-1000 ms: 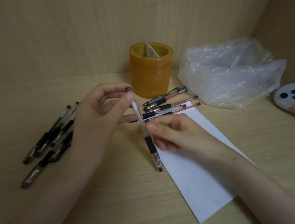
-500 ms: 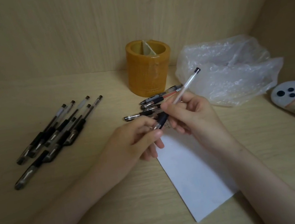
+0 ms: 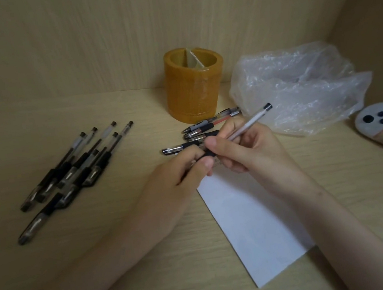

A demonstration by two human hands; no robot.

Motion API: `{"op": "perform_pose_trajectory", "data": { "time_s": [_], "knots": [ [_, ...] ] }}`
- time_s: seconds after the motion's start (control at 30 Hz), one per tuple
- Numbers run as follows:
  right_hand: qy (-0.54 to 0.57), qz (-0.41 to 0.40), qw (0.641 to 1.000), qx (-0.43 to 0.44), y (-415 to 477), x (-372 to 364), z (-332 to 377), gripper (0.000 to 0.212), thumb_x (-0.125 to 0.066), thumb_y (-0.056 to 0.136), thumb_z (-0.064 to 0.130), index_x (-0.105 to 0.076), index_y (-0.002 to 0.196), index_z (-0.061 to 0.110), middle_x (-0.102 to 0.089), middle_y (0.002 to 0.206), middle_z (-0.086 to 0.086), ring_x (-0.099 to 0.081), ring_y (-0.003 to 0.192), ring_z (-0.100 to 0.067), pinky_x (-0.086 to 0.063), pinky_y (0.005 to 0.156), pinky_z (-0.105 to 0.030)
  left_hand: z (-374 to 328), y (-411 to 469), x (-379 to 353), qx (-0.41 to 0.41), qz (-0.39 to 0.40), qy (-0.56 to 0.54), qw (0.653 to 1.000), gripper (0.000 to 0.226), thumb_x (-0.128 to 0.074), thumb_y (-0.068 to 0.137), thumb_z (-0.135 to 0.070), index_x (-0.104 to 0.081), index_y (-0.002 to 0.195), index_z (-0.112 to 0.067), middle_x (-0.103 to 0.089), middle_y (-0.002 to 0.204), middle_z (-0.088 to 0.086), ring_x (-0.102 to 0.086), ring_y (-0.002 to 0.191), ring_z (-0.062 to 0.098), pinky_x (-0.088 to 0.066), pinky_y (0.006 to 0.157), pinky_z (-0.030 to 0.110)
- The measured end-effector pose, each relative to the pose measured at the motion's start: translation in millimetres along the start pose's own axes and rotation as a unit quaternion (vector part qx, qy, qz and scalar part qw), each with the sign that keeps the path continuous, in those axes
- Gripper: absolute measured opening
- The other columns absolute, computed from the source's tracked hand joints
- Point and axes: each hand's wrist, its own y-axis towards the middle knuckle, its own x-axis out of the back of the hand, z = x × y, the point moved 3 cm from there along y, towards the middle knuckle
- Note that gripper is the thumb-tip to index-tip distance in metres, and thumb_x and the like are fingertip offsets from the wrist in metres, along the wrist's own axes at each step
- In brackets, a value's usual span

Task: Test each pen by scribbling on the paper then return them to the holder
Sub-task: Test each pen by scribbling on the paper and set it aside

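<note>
A person's right hand (image 3: 247,146) grips a clear-barrelled pen (image 3: 246,124) in a writing hold at the top edge of a white sheet of paper (image 3: 253,222), the pen's black end cap angled up and away toward a crumpled clear plastic bag (image 3: 300,87). The left hand (image 3: 178,178) meets it from the other side, fingers closed around the pen's dark lower end, so the tip itself is hidden; whether a cap is on or off cannot be told. Both hands sit over the light wooden worktop (image 3: 128,264), touching one another at the paper's far corner. Just behind them lies a small cluster of pens (image 3: 205,128), some with red ink, resting at the foot of an amber cylindrical pen holder (image 3: 195,90) that stands upright against the back wall, a divider visible inside it. Well apart on the left, a second group of black-gripped pens (image 3: 73,168) lies fanned on the worktop. At the far right edge rests a white object with dark dots (image 3: 378,118), partly out of view.
</note>
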Motion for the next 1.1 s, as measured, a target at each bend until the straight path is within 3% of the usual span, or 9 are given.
{"op": "perform_pose_trajectory", "data": {
  "time_s": [0.17,0.4,0.6,0.73,0.9,1.1],
  "knots": [
    [0.015,0.016,1.0,0.001,0.3,2.0,1.3,0.016,-0.064,0.081,0.017,-0.055,0.069,0.01,-0.05,0.047,-0.002,-0.034,0.037,-0.009,-0.027,0.039,-0.015,-2.3,3.3,1.0,0.013,0.0,-0.06,0.998,0.027,-0.048,0.092,-0.029,-0.058,0.074,-0.012,-0.031,0.042,-0.009,-0.027,0.041,0.004,-0.023,0.042,0.014],
    [0.009,0.035,0.999,0.01,0.9,3.6,2.0,0.016,-0.062,0.084,0.016,-0.055,0.071,0.011,-0.05,0.047,0.0,-0.035,0.04,-0.01,-0.03,0.041,-0.015,4.0,5.2,-1.1,0.049,0.033,-0.157,0.986,0.032,-0.052,0.092,-0.032,-0.052,0.066,-0.013,-0.031,0.042,-0.007,-0.026,0.037,0.005,-0.024,0.039,0.015],
    [-0.016,0.045,0.999,0.019,-1.4,0.9,2.6,0.019,-0.062,0.084,0.013,-0.049,0.073,0.005,-0.052,0.046,0.004,-0.045,0.041,-0.001,-0.032,0.043,-0.011,15.4,1.9,-2.9,0.04,0.088,-0.139,0.986,0.027,-0.04,0.096,-0.028,-0.063,0.089,-0.015,-0.055,0.06,-0.008,-0.036,0.049,0.003,-0.031,0.048,0.017],
    [0.006,0.06,0.998,0.021,-2.8,-0.5,5.9,0.013,-0.058,0.081,0.008,-0.048,0.074,0.004,-0.058,0.05,0.005,-0.053,0.042,-0.001,-0.036,0.046,-0.007,17.6,2.4,-4.7,0.044,0.094,-0.135,0.985,0.029,-0.041,0.094,-0.028,-0.06,0.088,-0.008,-0.044,0.059,-0.007,-0.034,0.05,0.004,-0.029,0.048,0.018],
    [0.027,0.089,0.995,0.018,-2.1,-4.2,4.2,0.01,-0.056,0.084,0.003,-0.049,0.076,0.002,-0.059,0.051,0.002,-0.051,0.044,-0.003,-0.037,0.048,-0.007,12.8,1.9,-5.6,0.047,0.081,-0.142,0.985,0.022,-0.045,0.094,-0.026,-0.061,0.083,-0.015,-0.037,0.052,-0.012,-0.031,0.046,0.001,-0.028,0.044,0.012],
    [-0.009,0.078,0.997,0.021,0.1,-0.4,-0.1,0.02,-0.06,0.086,0.015,-0.05,0.076,0.002,-0.059,0.051,-0.001,-0.044,0.047,-0.016,-0.032,0.045,-0.013,7.4,5.1,-4.0,0.044,0.076,-0.2,0.976,0.032,-0.049,0.084,-0.032,-0.058,0.08,-0.002,-0.028,0.048,0.0,-0.025,0.039,0.005,-0.024,0.039,0.015]
  ]
}}
